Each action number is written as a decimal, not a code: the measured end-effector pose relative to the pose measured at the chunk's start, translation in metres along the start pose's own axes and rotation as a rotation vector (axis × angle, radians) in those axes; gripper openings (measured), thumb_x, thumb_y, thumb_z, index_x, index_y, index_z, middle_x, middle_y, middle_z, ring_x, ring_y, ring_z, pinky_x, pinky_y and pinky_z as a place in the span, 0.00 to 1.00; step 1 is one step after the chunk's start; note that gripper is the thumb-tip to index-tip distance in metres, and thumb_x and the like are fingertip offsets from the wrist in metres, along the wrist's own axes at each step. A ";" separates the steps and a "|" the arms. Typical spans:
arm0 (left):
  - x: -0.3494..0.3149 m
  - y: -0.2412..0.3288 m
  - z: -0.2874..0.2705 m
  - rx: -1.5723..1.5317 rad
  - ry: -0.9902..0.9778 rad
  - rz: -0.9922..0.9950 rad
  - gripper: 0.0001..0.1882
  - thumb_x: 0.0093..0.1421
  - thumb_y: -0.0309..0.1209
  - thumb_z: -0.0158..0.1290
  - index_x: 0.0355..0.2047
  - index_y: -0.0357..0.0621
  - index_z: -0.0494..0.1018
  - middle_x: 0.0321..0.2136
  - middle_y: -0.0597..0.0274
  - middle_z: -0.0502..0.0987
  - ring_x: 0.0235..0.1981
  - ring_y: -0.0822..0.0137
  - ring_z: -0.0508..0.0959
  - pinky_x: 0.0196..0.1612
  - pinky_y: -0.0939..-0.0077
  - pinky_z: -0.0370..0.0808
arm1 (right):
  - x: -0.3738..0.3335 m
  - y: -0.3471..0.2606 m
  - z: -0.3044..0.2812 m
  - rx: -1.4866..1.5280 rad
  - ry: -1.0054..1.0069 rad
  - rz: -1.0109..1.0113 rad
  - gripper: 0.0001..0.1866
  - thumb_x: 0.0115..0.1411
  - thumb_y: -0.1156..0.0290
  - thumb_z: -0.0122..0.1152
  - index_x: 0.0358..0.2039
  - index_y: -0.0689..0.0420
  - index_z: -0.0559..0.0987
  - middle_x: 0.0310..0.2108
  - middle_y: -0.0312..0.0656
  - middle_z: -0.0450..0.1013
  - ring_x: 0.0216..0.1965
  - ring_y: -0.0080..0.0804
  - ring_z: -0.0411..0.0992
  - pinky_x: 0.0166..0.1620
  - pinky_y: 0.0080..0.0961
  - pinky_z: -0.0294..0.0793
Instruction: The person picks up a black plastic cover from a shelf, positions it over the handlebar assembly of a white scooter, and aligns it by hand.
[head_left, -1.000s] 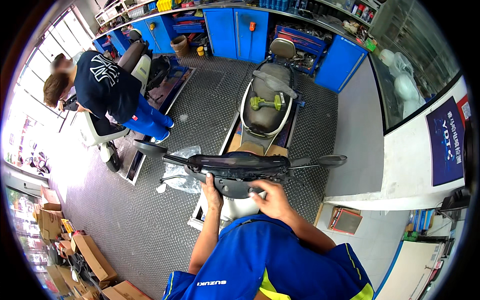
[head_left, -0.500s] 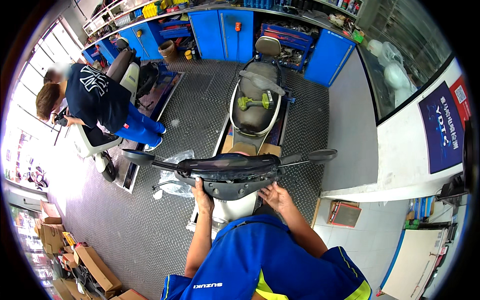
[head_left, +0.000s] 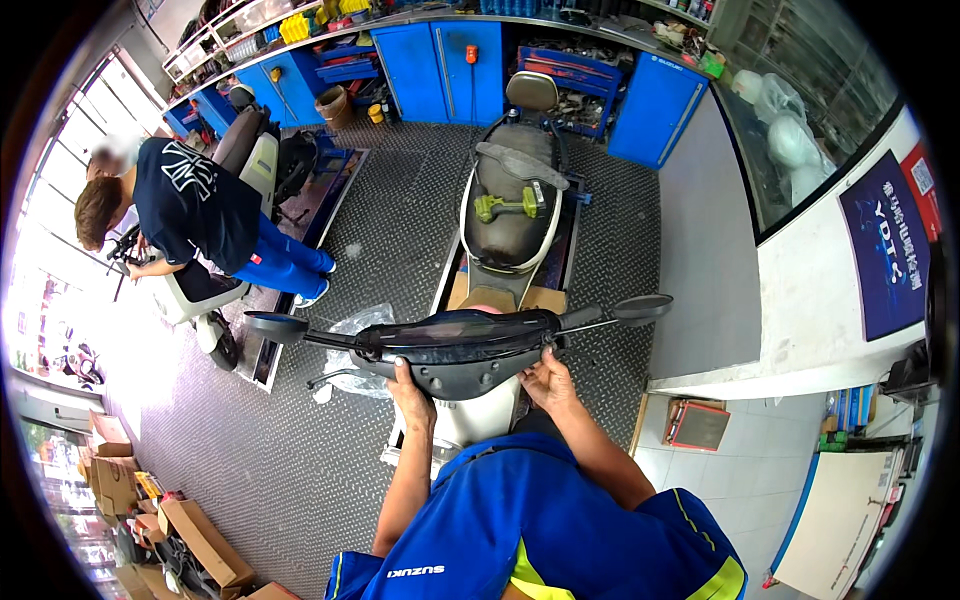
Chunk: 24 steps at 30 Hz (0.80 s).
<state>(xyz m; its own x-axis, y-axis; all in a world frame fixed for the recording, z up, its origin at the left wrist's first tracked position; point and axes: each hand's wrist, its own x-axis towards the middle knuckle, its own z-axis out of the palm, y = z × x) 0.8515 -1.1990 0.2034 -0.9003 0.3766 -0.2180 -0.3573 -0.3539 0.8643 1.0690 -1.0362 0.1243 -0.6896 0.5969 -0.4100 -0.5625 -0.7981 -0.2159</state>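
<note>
A black plastic handlebar cover with small round holes spans the front of a white scooter, under a glossy dark upper panel. My left hand holds its lower left edge, thumb up against the front face and the other fingers hidden behind. My right hand pinches the cover's right end, thumb and fingertips closed at the edge. Mirrors stand out on both sides, the left mirror and the right mirror. On the seat behind lies a green cordless power tool.
At the left a person in a dark shirt bends over another scooter. A clear plastic bag lies on the textured floor. Blue cabinets line the back; cardboard boxes are piled at lower left. A wall bounds the right.
My right hand has shifted up along the cover's right end, its fingertips now at the upper edge. The cover's right side sits slightly changed in angle. The other person's hands have lowered slightly.
</note>
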 end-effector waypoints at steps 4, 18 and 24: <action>0.000 -0.002 -0.005 -0.088 -0.056 -0.009 0.44 0.65 0.51 0.64 0.68 0.36 0.58 0.59 0.52 0.72 0.58 0.59 0.74 0.66 0.60 0.69 | 0.001 0.013 -0.011 0.051 0.044 -0.008 0.30 0.54 0.48 0.78 0.54 0.46 0.81 0.52 0.37 0.79 0.61 0.41 0.69 0.69 0.44 0.61; 0.002 -0.005 -0.007 -0.057 -0.147 0.063 0.43 0.66 0.54 0.61 0.70 0.43 0.57 0.62 0.54 0.71 0.61 0.57 0.73 0.68 0.57 0.68 | 0.005 0.006 0.022 0.010 -0.107 0.029 0.40 0.49 0.48 0.82 0.61 0.43 0.78 0.62 0.35 0.75 0.66 0.41 0.67 0.71 0.45 0.59; 0.002 -0.013 -0.007 -0.119 -0.040 0.012 0.50 0.64 0.52 0.65 0.72 0.38 0.49 0.64 0.49 0.66 0.63 0.56 0.70 0.69 0.58 0.67 | -0.005 0.010 0.048 -0.005 -0.120 0.008 0.50 0.42 0.44 0.84 0.64 0.48 0.75 0.64 0.35 0.74 0.68 0.41 0.66 0.73 0.46 0.59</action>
<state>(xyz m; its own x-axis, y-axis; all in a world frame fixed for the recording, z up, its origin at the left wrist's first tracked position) 0.8522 -1.1998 0.1886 -0.8948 0.4049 -0.1882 -0.3760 -0.4562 0.8065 1.0451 -1.0426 0.1664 -0.7439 0.5960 -0.3023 -0.5549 -0.8030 -0.2174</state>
